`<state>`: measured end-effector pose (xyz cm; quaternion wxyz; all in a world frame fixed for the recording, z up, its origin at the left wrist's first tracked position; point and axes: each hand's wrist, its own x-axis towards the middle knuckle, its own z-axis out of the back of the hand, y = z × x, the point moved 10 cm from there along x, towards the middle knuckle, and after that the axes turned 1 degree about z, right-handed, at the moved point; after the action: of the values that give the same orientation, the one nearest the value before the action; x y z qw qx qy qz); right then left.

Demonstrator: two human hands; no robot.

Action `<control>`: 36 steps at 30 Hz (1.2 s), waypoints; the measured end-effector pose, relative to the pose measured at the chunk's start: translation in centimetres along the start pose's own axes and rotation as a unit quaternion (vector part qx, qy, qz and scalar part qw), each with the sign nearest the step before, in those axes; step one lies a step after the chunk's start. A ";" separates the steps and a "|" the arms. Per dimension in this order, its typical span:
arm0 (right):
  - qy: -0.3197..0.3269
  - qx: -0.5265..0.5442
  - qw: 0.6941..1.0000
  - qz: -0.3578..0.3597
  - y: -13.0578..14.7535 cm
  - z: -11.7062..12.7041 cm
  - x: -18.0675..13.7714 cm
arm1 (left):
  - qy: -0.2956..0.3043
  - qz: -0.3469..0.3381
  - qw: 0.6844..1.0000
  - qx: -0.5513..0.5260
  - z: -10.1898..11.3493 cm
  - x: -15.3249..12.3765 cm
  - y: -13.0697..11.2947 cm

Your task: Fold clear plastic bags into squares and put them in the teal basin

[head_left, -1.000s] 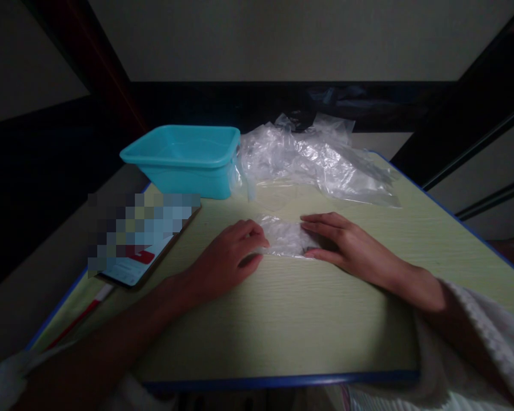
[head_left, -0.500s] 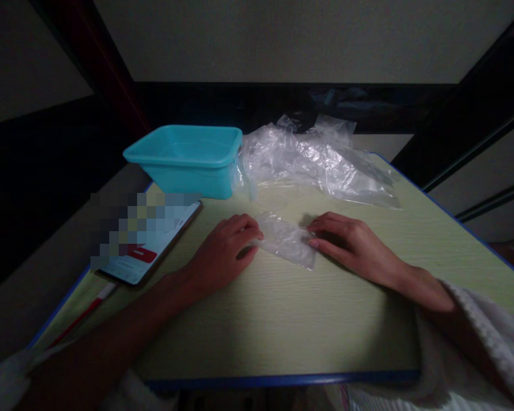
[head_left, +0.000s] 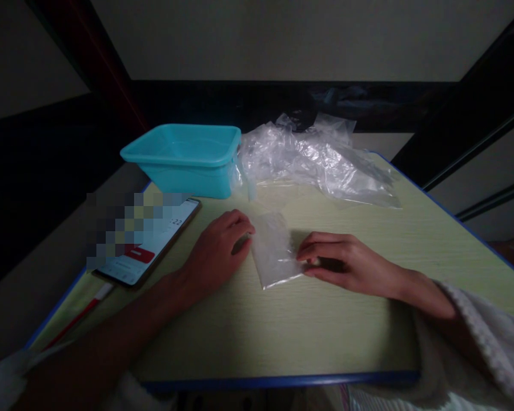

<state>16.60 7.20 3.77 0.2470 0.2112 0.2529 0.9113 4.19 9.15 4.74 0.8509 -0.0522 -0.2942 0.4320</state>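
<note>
A small clear plastic bag (head_left: 276, 251) lies flat on the table between my hands, its near edge catching the light. My left hand (head_left: 218, 242) is at the bag's upper left edge, thumb and fingers bent together on it. On the other side, my right hand (head_left: 346, 260) has its curled fingertips and thumb at the bag's lower right edge. A little space shows between that thumb and the fingers further back. The bag looks thin, and nothing can be made out inside it.
A turquoise plastic basin (head_left: 188, 177) stands at the back left. Beside it lies a heap of crumpled clear plastic bags (head_left: 317, 160). A phone (head_left: 141, 251) with a lit screen rests at the left, with a red and white cable or stick (head_left: 85, 311) below it. The table (head_left: 274, 337) has a blue edge.
The small bag has turned and now shows a wider, squarer shape, its near edge closer to me. My right hand has moved slightly toward me and left; my left hand has shifted slightly left.
</note>
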 end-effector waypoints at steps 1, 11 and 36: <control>0.004 0.003 1.000 0.000 0.0 -0.1 0.0 | -0.005 -0.016 1.000 -0.007 0.1 -0.1 -0.6; -0.012 -0.027 0.999 0.020 0.4 0.2 -0.1 | 0.189 -0.209 0.958 -0.057 -3.4 -2.7 -6.8; -0.098 -0.158 0.979 0.080 1.5 1.6 -0.4 | 0.315 -0.193 0.927 -0.066 -5.4 -3.7 -6.5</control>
<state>17.26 6.40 5.80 0.2268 0.2770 0.0630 0.9316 10.05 3.15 0.89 0.9613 -0.1843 -0.0432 0.2001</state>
